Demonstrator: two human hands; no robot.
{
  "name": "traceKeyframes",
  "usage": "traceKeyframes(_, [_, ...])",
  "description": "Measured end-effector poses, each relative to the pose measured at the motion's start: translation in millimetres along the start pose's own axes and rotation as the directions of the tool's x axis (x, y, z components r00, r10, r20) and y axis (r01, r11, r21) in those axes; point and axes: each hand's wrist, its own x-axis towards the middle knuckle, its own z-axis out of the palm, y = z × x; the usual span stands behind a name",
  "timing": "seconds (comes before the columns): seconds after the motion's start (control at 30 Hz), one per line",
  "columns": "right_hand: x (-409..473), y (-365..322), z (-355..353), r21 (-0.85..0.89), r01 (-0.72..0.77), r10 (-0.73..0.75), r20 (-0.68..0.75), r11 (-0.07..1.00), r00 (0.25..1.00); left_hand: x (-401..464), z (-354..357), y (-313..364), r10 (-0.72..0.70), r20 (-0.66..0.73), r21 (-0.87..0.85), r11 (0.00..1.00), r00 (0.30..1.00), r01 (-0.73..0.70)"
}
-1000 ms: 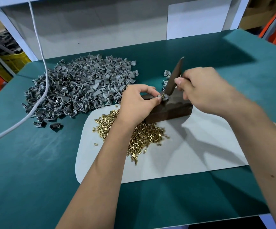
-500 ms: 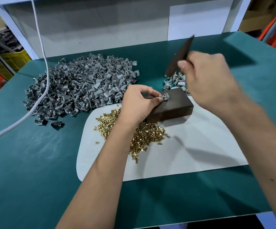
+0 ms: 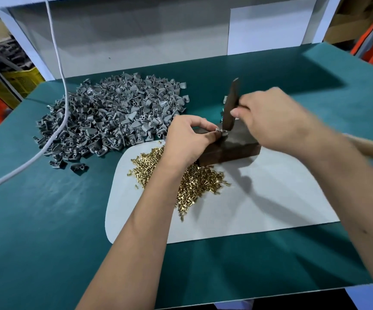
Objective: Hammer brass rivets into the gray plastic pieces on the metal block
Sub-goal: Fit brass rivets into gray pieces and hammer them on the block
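Observation:
A dark metal block (image 3: 234,148) sits on a white mat (image 3: 259,209). My left hand (image 3: 187,139) pinches a small gray plastic piece (image 3: 220,132) on the block's top. My right hand (image 3: 270,117) grips a dark hammer head (image 3: 230,108), whose lower end is down on the piece. Its wooden handle (image 3: 368,146) sticks out to the right, blurred. A heap of brass rivets (image 3: 194,182) lies on the mat under my left wrist. A big pile of gray plastic pieces (image 3: 114,117) covers the green table at the back left.
A white cable (image 3: 55,121) hangs down and runs across the gray pile to the left edge. A few gray pieces (image 3: 224,100) lie behind the block. The green table (image 3: 46,231) ends at a white back wall and at the near edge.
My right hand has swung the hammer down from its raised position onto the piece on the block. My left hand has kept its hold on the piece.

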Motion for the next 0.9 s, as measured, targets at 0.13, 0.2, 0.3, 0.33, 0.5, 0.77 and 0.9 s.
traceKeyframes(0.13, [-3,1,-3,0.099,0.007,0.020,-0.268,0.995,0.963,1,0,-2,0.013,-0.024,0.037,0.999,1.000,-0.012])
traceKeyframes(0.2, [-5,0,9,0.067,0.032,-0.023,-0.130,0.997,0.991,2,0,-2,0.004,-0.018,0.020,1.000,1.000,-0.004])
traceKeyframes(0.3, [-1,4,1,0.003,0.005,-0.005,0.012,1.000,1.000,1,0,-1,0.002,-0.012,0.011,1.000,1.000,-0.002])
traceKeyframes(0.33, [1,6,-5,-0.022,0.007,-0.007,-0.017,1.000,1.000,1,0,-1,0.006,-0.018,0.014,1.000,1.000,-0.006])
traceKeyframes(0.5, [-4,-5,9,0.024,0.059,-0.055,-0.118,0.998,0.991,1,-1,-3,0.037,-0.014,0.022,0.999,0.999,-0.037])
traceKeyframes(0.77, [-4,-3,3,0.113,0.004,0.022,-0.226,0.994,0.974,2,-2,-2,0.038,-0.015,0.061,0.997,0.999,-0.037])
traceKeyframes(0.9, [0,0,2,-0.029,0.007,-0.005,0.054,1.000,0.999,-1,0,2,0.024,0.004,0.034,0.999,1.000,-0.024])
